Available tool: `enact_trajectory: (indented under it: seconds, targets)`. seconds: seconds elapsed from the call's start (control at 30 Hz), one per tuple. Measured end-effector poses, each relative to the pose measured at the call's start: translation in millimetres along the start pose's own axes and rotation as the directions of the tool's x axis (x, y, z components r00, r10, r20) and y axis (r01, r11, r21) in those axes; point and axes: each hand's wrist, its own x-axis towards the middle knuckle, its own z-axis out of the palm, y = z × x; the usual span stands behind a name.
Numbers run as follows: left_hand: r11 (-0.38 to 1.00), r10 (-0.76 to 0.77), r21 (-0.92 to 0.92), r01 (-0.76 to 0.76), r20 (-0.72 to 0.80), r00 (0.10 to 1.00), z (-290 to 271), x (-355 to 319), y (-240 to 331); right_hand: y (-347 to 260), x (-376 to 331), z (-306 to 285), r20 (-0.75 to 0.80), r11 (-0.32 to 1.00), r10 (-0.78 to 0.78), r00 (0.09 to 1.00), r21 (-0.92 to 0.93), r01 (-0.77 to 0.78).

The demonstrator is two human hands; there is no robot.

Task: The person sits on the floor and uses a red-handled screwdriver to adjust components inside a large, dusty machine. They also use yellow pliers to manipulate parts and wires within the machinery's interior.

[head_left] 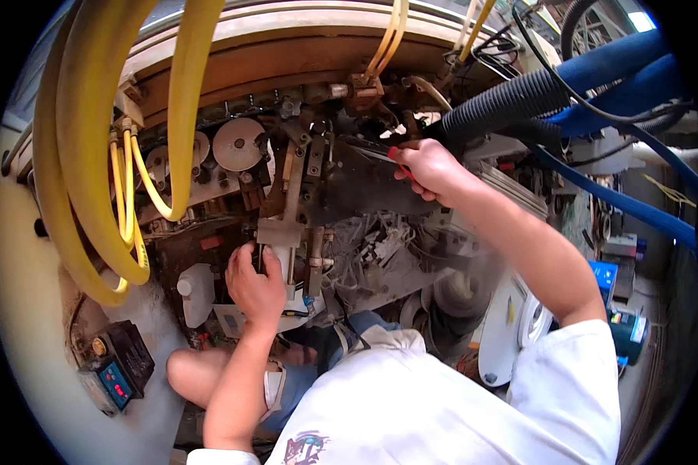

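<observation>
My right hand (430, 170) is closed round a red-handled tool (396, 154). Its thin metal end points left into the dark machinery, and smearing hides whether it is pliers or a screwdriver. Lower and to the left, my left hand (256, 287) has thumb and forefinger on either side of a thin metal rod (260, 254). Just above these fingers is a grey metal block (279, 232) on an upright metal bar (293, 186). Part of the left grip is hidden by the fingers.
Yellow hoses (77, 139) hang at left, and blue hoses (620, 74) with a black corrugated hose (508, 105) cross at right. A round metal disc (239, 145) sits on the machine. A white jug (197, 294) and a box with a lit display (116, 384) are lower left.
</observation>
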Motion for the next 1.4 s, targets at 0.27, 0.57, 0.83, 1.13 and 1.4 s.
enact_trajectory:
  seconds: [0.27,0.57,0.83,1.13,1.4]
  targets:
    - [0.999,-0.038,-0.005,0.038,-0.032,0.999,6,-4,0,6,20,4,-0.024,0.997,0.065,0.998,0.052,-0.063]
    - [0.998,-0.053,-0.042,0.054,0.009,0.999,4,-2,0,-10,15,4,-0.03,0.991,0.104,0.994,0.092,-0.101]
    - [0.998,-0.049,-0.048,0.049,-0.009,0.999,4,-2,2,-3,10,-8,0.015,0.94,0.157,0.988,0.306,-0.154]
    - [0.998,-0.049,-0.045,0.049,0.012,0.999,3,-1,-1,6,6,-11,0.093,0.883,0.136,0.986,0.44,-0.163]
    - [0.999,-0.021,-0.031,0.021,0.001,1.0,3,-2,2,-10,9,-6,0.087,0.84,0.222,0.971,0.489,-0.236]
